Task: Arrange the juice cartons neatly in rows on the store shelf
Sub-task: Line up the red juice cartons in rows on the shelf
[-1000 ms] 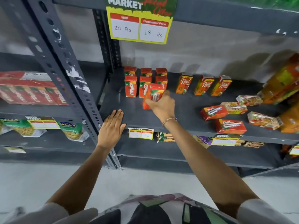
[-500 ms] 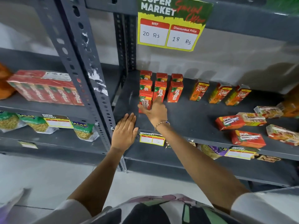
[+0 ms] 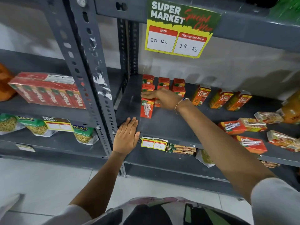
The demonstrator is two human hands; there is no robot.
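Note:
Small red juice cartons (image 3: 164, 81) stand in short rows at the back left of the grey shelf (image 3: 170, 127). One more red carton (image 3: 146, 108) stands upright in front of the left row, straw side facing me. My right hand (image 3: 162, 98) lies over the rows with fingers stretched flat to the left, touching that front carton's top. My left hand (image 3: 127, 137) rests flat on the shelf's front edge. Three orange cartons (image 3: 220, 99) stand upright to the right. Several cartons (image 3: 232, 127) lie flat and scattered at the far right.
A perforated grey upright post (image 3: 90, 78) divides the bays. A wrapped red multipack (image 3: 47, 91) sits on the left shelf, snack bags (image 3: 81, 133) below it. A price sign (image 3: 178, 33) hangs from the shelf above. Small price tag (image 3: 153, 143) on the shelf lip.
My right hand carried a red carton left and set it upright in front of the left row; its fingers have flattened over the top. The left hand stayed on the shelf edge.

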